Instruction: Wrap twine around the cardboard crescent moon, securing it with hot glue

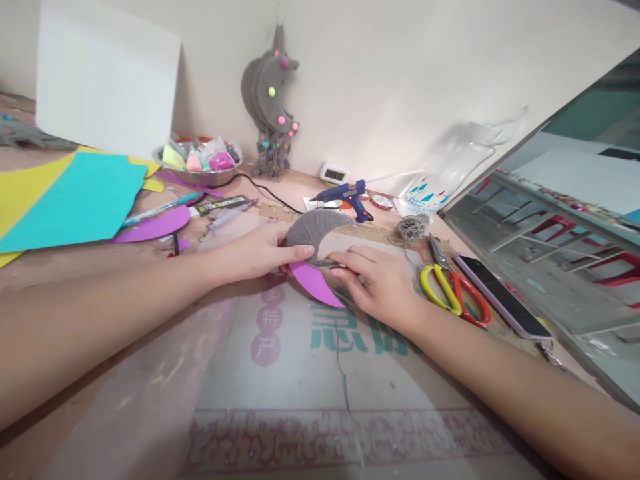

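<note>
A crescent of purple card (316,283) has its upper part wrapped in grey yarn (313,230); the lower tip is bare purple. My left hand (260,250) grips the crescent's left side, thumb on top of the wound yarn and the other fingers mostly hidden beneath. Just right of it, my right hand (375,277) has its thumb and fingertips pinched together at the crescent's inner edge, on what looks like a grey strand of the yarn. Behind my right hand lies a loose ball of grey yarn (413,227).
Scissors (450,290) and a phone (503,297) lie right. A blue glue gun (347,197) and a small clock (334,173) stand behind. Left are coloured sheets (75,197) and a metal bowl (197,175) of bagged clay. A decorated moon (273,93) hangs on the wall.
</note>
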`<state>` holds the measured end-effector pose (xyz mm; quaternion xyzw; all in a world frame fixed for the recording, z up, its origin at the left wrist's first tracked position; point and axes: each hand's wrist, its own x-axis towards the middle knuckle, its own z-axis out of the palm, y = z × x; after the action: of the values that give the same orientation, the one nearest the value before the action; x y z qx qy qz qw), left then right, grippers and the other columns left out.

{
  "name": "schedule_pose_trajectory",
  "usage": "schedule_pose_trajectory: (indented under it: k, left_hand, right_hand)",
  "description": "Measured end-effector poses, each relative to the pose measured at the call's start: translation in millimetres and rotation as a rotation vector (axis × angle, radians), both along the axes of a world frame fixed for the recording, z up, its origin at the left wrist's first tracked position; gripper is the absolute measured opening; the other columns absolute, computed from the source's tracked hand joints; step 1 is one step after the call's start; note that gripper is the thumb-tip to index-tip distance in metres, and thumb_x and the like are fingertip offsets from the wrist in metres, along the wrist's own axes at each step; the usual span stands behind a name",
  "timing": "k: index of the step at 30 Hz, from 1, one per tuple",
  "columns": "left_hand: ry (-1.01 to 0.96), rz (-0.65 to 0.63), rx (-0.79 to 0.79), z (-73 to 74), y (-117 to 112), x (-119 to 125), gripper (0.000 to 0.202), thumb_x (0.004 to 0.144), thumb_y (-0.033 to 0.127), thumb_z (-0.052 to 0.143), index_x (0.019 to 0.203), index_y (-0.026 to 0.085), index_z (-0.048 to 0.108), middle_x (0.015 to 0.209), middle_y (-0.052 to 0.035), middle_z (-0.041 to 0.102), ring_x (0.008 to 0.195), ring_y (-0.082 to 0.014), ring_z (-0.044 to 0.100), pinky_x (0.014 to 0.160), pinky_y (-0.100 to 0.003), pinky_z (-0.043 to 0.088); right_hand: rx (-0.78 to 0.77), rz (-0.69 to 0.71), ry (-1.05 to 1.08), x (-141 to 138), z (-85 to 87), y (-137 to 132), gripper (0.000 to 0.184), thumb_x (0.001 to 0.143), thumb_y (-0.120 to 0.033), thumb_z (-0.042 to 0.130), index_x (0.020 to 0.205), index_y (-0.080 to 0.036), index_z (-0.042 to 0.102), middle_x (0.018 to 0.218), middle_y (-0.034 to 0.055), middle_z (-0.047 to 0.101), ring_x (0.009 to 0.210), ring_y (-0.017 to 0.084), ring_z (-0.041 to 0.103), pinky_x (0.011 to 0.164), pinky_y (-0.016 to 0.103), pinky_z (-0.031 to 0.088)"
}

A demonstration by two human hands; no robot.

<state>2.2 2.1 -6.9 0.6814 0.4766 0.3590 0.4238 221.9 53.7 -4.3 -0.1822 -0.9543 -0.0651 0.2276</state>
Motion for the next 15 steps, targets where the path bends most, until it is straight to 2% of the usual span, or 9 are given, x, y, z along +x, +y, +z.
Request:
schedule_pose_trajectory:
  k: [15]
  left_hand:
    - [-0.003, 0.006, -0.012, 2.5, -1.8, 0.1, 0.025, 0.076, 0.043, 0.055, 0.080, 0.018, 0.056, 0.064, 0.0006, 0.059, 0.073, -0.0167, 0.058, 0.061, -0.025, 0.045]
  right_hand:
    - [-0.013, -0.011, -0.033, -2.7, 0.2, 0.4, 0.025, 0.090, -0.029, 0.043, 0.098, -0.017, 0.063, 0.076, 0.0028, 0.062, 0.065, 0.012, 0.052, 0.057, 0.024, 0.033]
